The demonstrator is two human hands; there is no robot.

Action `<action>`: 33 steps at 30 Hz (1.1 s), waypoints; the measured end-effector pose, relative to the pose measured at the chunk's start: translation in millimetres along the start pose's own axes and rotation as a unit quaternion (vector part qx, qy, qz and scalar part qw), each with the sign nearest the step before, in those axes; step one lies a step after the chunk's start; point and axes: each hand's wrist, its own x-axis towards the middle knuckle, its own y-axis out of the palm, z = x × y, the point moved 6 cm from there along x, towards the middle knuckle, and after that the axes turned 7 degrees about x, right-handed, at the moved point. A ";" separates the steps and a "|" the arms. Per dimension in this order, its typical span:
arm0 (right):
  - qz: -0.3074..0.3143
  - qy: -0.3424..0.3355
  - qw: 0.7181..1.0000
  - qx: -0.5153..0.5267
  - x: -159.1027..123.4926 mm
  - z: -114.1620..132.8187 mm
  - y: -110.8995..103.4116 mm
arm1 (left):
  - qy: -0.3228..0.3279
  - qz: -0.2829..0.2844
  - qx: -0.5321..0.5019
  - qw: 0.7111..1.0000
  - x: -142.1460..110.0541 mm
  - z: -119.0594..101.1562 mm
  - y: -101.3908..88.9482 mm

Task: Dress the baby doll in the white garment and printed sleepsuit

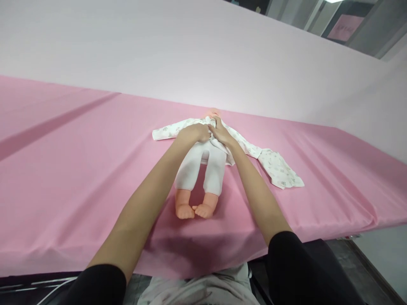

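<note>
A baby doll (184,206) lies on its back, its bare feet toward me and its head mostly hidden behind my hands. It wears a white printed baby shirt (171,130) with long sleeves, and its legs and body are of white cloth. My left hand (199,132) is closed on the front of the shirt at the doll's chest. Right beside it, my right hand (221,133) grips the shirt's front edge between thumb and fingers. The fingertips nearly meet, and whatever small fastening lies between them is hard to make out.
White printed baby pants (280,169) lie to the right, touching the end of the shirt's sleeve. A pink cloth (95,182) with folds covers the table, whose front edge is close to me. A white wall panel (165,51) stands behind it.
</note>
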 end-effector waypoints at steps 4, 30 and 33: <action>0.083 0.021 0.994 -0.062 -17.3 27.4 -4.5 | -0.059 0.040 0.041 0.997 -29.2 -9.5 -14.5; -0.178 0.027 0.981 0.068 -126.6 -7.0 -30.8 | -0.051 0.147 -0.035 0.987 1.3 41.2 19.9; -0.119 0.159 0.964 0.175 -118.5 -42.1 -20.2 | -0.033 0.137 -0.047 0.989 -3.9 29.4 17.9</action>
